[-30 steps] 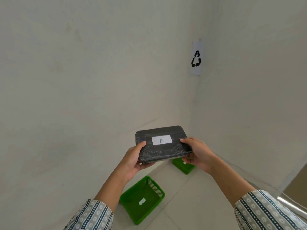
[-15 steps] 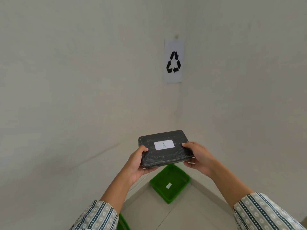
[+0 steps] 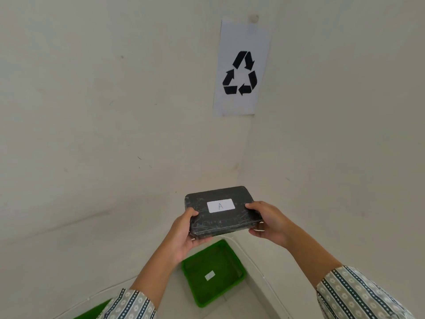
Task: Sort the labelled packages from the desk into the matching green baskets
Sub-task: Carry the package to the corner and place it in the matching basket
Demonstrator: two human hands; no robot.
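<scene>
A flat black wrapped package (image 3: pixel 220 217) with a white label reading "A" is held level at chest height. My left hand (image 3: pixel 184 231) grips its left end and my right hand (image 3: pixel 268 223) grips its right end. Directly below, on the floor in the room's corner, sits a green basket (image 3: pixel 232 293) with a small white label inside; its letter is too small to read. The corner of a second green basket (image 3: pixel 96 310) shows at the bottom left, mostly hidden by my left sleeve.
Two pale walls meet in a corner just ahead. A white sheet with a black recycling symbol (image 3: pixel 240 72) hangs on the wall above the corner basket. A thin white cable (image 3: pixel 257 270) runs along the floor by the right wall.
The view has swung left and closer to the corner: the recycling sign and corner basket now sit centred and larger. The nearer basket has slid out at the bottom left. Both hands hold the package as before.
</scene>
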